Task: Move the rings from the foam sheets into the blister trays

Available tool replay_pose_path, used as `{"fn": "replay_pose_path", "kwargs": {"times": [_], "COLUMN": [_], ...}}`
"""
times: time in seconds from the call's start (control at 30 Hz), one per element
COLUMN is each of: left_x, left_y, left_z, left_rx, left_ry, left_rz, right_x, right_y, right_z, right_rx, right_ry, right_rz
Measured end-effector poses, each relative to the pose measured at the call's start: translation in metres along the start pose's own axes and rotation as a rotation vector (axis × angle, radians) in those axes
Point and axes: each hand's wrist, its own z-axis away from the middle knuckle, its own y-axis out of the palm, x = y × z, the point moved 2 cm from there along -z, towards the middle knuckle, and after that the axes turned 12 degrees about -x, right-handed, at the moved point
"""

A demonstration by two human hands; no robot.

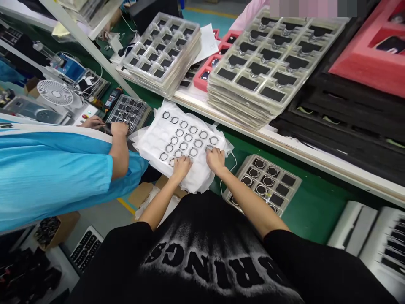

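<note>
Green worktop (313, 207): It stretches in front of us, with two trays by its near edge.
White lined tray (152, 137): We have it straight ahead, at the worktop's near edge; we cannot tell whether it juts past. Its left corner is bare.
Clear tray (290, 195): It sits on the worktop to our right, by the same edge, with round pieces in several cells.
Right hand (216, 160): We reach over the white tray's right-hand edge, fingers bent and drawn close, tips at a ring; we cannot tell whether they pinch it.
Left hand (182, 166): We have it over the tray's near edge, fingers curled together at another ring; the hold is hidden.
Thin dark rings (188, 142): They lie in rows on the white tray, from its far corner to its near edge.
Ring work: We judge this as fingertip handling, one ring per hand; placing, straightening or lifting, we cannot say.
Ring spacing: The next move probably calls for light fingertips, clear of neighbouring rings.
</note>
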Motion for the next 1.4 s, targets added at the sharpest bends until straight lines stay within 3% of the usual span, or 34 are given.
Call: {"fn": "replay_pose_path", "kwargs": {"times": [0.17, 0.27, 0.4, 0.53, 0.67, 0.77, 0.9, 1.03, 1.13, 1.2, 1.33, 1.4], "left_x": [-0.002, -0.005, -0.014, -0.017, -0.018, -0.017, -0.012, -0.014, -0.032, -0.054, -0.116, -0.149], "left_y": [-0.008, -0.014, -0.005, 0.005, 0.002, -0.008, -0.023, -0.03, -0.032, -0.034, -0.035, -0.03], "left_z": [-0.004, -0.016, -0.037, -0.043, -0.043, -0.045, -0.043, -0.037, -0.031, -0.027, -0.019, -0.013], "left_rx": [-0.029, -0.087, -0.039, 0.005, 0.037, -0.016, -0.151, -0.218, -0.189, -0.154, -0.056, -0.002], "left_ry": [-0.019, 0.047, 0.163, 0.109, 0.081, 0.044, -0.058, -0.142, -0.155, -0.1, 0.127, 0.232], "left_rz": [0.034, 0.048, -0.009, -0.028, 0.016, 0.055, 0.234, 0.602, 0.848, 0.917, 0.97, 0.98], "right_x": [-0.012, -0.017, -0.023, -0.027, -0.026, -0.027, -0.031, -0.037, -0.048, -0.064, -0.128, -0.169], "right_y": [0.011, 0.008, -0.001, -0.006, -0.001, 0.004, -0.001, -0.015, -0.025, -0.029, -0.04, -0.047], "right_z": [-0.018, -0.018, -0.027, -0.045, -0.058, -0.064, -0.073, -0.072, -0.044, -0.002, 0.127, 0.191], "right_rx": [0.076, 0.086, -0.039, -0.157, -0.102, -0.008, 0.086, 0.045, -0.104, -0.216, -0.386, -0.368], "right_ry": [-0.037, 0.048, 0.09, 0.075, 0.068, 0.135, 0.195, 0.3, 0.344, 0.346, 0.385, 0.368], "right_rz": [-0.01, -0.129, -0.241, -0.125, -0.01, 0.014, -0.113, -0.356, -0.546, -0.597, -0.416, -0.275]}}
